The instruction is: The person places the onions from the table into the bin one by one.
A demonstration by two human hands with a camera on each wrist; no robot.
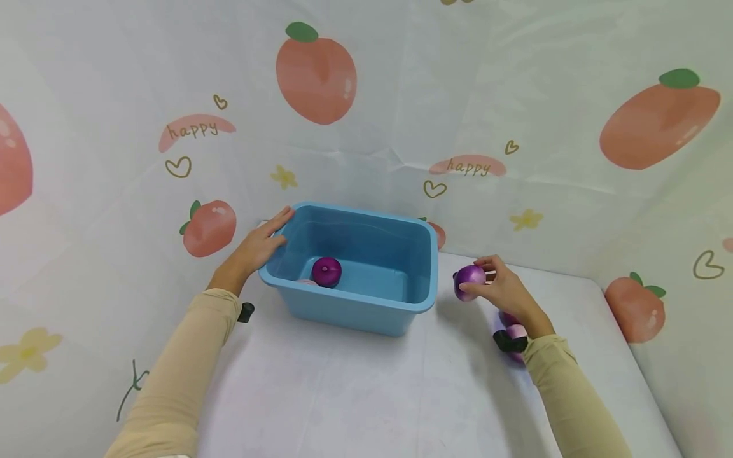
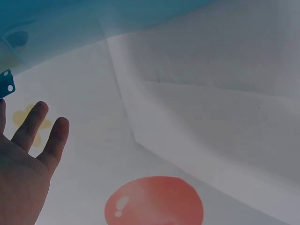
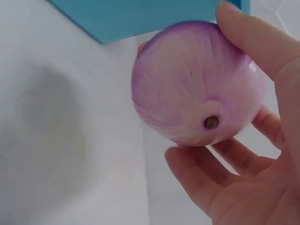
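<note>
A purple onion (image 1: 469, 282) is in my right hand (image 1: 504, 290), raised just right of the blue bin (image 1: 349, 312). In the right wrist view, thumb and fingers hold this onion (image 3: 192, 84) from opposite sides, its pale end with a brown root spot facing the camera. My left hand (image 1: 258, 247) rests on the bin's left rim. Seen from the left wrist, its fingers (image 2: 55, 140) are straight and spread beside the bin wall. Inside the bin lies a dark purple round vegetable (image 1: 326, 272), with a paler one (image 1: 307, 282) partly hidden by the front rim.
More purple round pieces (image 1: 516, 331) lie on the white table (image 1: 366, 394) under my right wrist, partly hidden by the dark wrist camera (image 1: 509, 342). A fruit-printed white cloth (image 1: 378, 114) hangs close behind the bin and along both sides.
</note>
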